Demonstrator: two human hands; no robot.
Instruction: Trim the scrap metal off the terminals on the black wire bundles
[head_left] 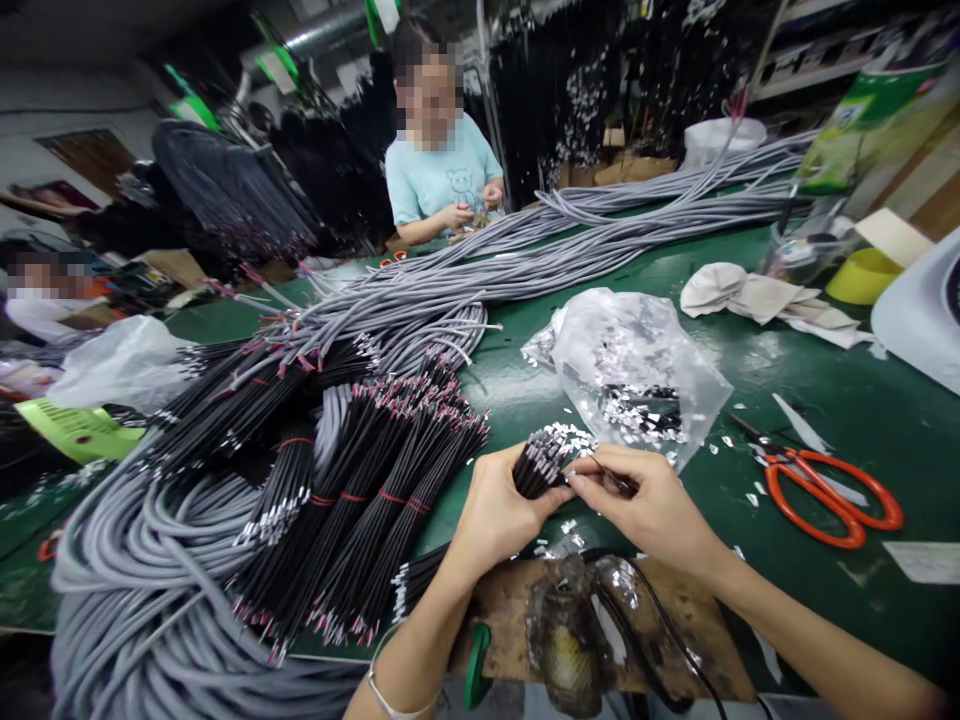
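- Wire bundle (538, 465): held above the table (517, 392), just beyond the wooden board (701, 625). It should be light and springy, the thin black strands apt to slide and splay; best gripped around the middle, sparing the small tips, which look easy to bend.
- Left hand (496, 510): above the board's far edge, wrapped round the bundle, hiding its lower end.
- Right hand (649, 495): beyond the board too, fingers drawn in narrow on dark strands (621, 483), probably wire; the fingertips cover the exact contact, so how many it pinches is hard to tell.
- Yellowish lump (566, 650): on the board, a dark cord beside it; I cannot make out what it is.
- Scissors (780, 458): right of the board and farther off, orange-handled.
- Banded wires (375, 495): left of the board, in red-tied bunches, partly overlapping.
- Clear bag (622, 335): farther beyond the board, its small shiny pieces blurred through the plastic.
- Grey cables (540, 265): well beyond the board, ends cut off at right by other things.
- Co-worker (442, 170): farthest from the board; what they handle is too small to tell.
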